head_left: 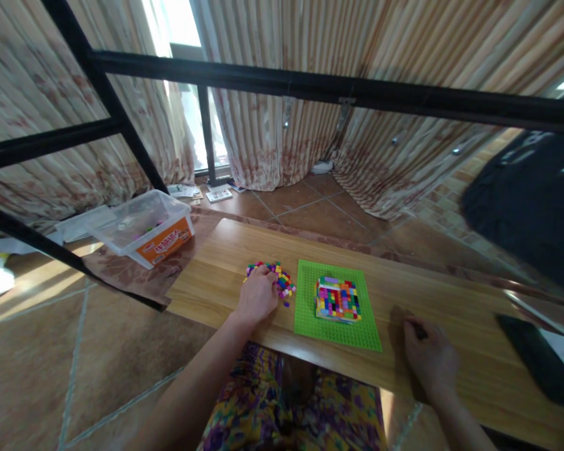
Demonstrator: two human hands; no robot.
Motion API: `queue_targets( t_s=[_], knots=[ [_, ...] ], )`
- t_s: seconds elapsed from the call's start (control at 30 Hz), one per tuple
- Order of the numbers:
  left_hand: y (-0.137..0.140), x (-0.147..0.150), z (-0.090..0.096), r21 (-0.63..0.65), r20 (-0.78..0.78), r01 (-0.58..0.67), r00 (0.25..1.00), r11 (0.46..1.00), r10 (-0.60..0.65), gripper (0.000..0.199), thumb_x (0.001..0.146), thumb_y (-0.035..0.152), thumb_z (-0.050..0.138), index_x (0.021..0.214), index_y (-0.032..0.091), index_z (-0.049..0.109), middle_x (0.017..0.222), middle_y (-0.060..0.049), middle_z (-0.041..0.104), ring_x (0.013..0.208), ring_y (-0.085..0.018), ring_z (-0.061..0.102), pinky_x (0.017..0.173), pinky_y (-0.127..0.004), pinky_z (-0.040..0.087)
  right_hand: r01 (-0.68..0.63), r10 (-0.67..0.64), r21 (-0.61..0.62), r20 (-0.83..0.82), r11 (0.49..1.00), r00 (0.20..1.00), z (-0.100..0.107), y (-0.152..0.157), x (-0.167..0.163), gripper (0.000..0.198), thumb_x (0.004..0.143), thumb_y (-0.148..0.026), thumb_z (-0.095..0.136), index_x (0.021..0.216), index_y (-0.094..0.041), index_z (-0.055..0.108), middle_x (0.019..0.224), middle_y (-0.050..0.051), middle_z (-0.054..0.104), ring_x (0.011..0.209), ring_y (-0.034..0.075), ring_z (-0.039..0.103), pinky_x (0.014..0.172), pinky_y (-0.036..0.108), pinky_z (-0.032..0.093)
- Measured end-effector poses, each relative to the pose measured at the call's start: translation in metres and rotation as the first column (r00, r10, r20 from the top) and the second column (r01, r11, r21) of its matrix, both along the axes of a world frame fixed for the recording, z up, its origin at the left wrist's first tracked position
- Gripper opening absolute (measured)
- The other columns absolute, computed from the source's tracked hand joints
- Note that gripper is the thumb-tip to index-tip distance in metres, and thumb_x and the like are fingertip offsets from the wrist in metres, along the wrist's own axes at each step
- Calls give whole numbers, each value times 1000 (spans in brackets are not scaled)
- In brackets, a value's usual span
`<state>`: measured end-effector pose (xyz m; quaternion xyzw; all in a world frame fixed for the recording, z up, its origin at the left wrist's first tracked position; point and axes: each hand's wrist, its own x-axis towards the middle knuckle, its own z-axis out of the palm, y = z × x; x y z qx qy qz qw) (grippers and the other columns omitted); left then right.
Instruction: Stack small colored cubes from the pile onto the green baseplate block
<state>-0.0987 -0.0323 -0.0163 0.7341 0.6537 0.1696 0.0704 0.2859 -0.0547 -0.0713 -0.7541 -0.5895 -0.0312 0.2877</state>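
My left hand (258, 296) rests over a pile of small colourful toy bricks (284, 283), its bent fingers among them and the thumb side apart. Whether a brick sits under the fingertips is hidden. Right of the pile lies a green studded baseplate (308, 322), flat on the table. On it stands a low, box-shaped multicoloured brick build (337, 300). My right hand (430, 354) is at the table surface, to the right of the baseplate and apart from it. Its fingers curl loosely into a fist, with a dark hollow between thumb and fingers.
The wooden table (225, 250) is long and narrow. A clear plastic bin (164, 241) with an orange label stands beyond its left end. A dark flat item (536, 357) with paper lies at the right. Black metal bars (244, 72) cross in front of curtains (319, 138).
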Motion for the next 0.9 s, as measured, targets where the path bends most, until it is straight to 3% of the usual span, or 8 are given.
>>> queue_targets(
  t_s=[0.17,0.3,0.57,0.9],
  knots=[
    [5,-5,-2,1,7,46,999,999,-46,22,90,17,47,83,19,68,97,-9,64,95,-21,59,89,-34,47,14,-14,9,-28,1000,1000,1,1,-3,36,81,-42,46,86,-15,69,85,11,67,73,21,56,66,32,40],
    [5,-2,8,15,103,51,993,999,-52,24,92,19,48,80,19,69,91,-7,64,91,-20,59,87,-33,48,28,-27,11,-55,1000,998,3,2,-7,34,82,-42,46,85,-17,69,85,10,67,73,20,56,66,32,40],
    [11,48,39,36,347,173,922,984,-175,15,89,21,56,84,19,69,89,-5,65,88,-18,61,82,-30,49,10,-3,60,-110,998,994,4,2,-9,35,83,-42,45,83,-16,69,84,11,67,74,20,57,67,31,41],
    [36,96,36,89,308,255,912,963,-271,8,83,16,60,80,18,68,97,-6,68,96,-20,60,93,-35,45,0,6,42,-135,999,991,6,2,-11,32,84,-39,46,84,-16,68,87,11,68,76,20,57,70,32,42]
  ],
)
